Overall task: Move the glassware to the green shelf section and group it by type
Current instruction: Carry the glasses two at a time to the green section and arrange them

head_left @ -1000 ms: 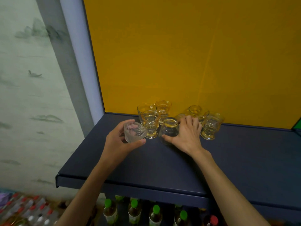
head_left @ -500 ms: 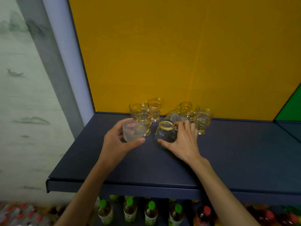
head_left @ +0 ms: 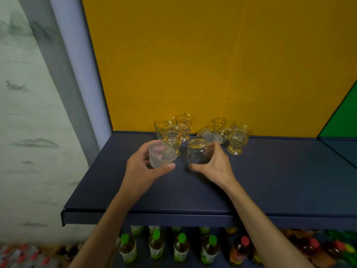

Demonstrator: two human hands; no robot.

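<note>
My left hand (head_left: 143, 171) holds a clear ribbed glass bowl (head_left: 161, 155) tilted just above the dark blue shelf (head_left: 270, 182). My right hand (head_left: 214, 165) grips a clear round glass with a gold rim (head_left: 198, 153), thumb in front and fingers behind it. Behind them, against the yellow back panel, stand several footed amber-tinted glasses: a left group (head_left: 172, 130) and a right group (head_left: 236, 137). A second ribbed bowl (head_left: 212, 137) lies among the right group. The green shelf section (head_left: 342, 120) shows at the far right.
The shelf's left end meets a pale upright post (head_left: 77, 74) and a painted wall. Below the shelf stand bottles with green caps (head_left: 168, 246) and red caps (head_left: 243, 246). Bare shelf surface stretches to the right toward the green section.
My right hand has closed round the gold-rimmed glass and drawn it slightly toward me, uncovering the second ribbed bowl. The view has shifted right, showing more of the green section. My left hand still holds its bowl.
</note>
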